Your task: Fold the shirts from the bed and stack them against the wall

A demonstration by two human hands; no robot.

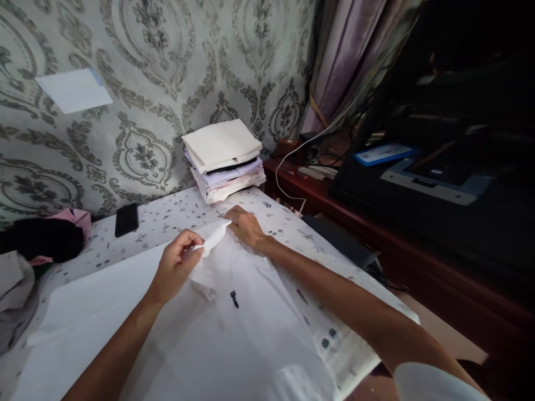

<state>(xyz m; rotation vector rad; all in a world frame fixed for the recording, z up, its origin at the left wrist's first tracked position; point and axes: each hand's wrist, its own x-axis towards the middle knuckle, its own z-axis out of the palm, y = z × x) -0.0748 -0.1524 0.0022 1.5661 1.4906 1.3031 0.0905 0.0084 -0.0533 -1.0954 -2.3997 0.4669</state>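
A white garment with small black lettering lies spread over the patterned white cloth of the table. My left hand pinches the garment's upper edge between thumb and fingers. To its right, my right hand grips the same edge, its fingers bent down and partly hidden. A short, slightly raised strip of white fabric runs between the two hands. White fabric also lies flat under and beyond my left forearm.
Folded cloths are stacked by the wall. A black phone lies at the back left, near piled clothes. Right of the table stands a dark red cabinet with a large dark screen and a white cable.
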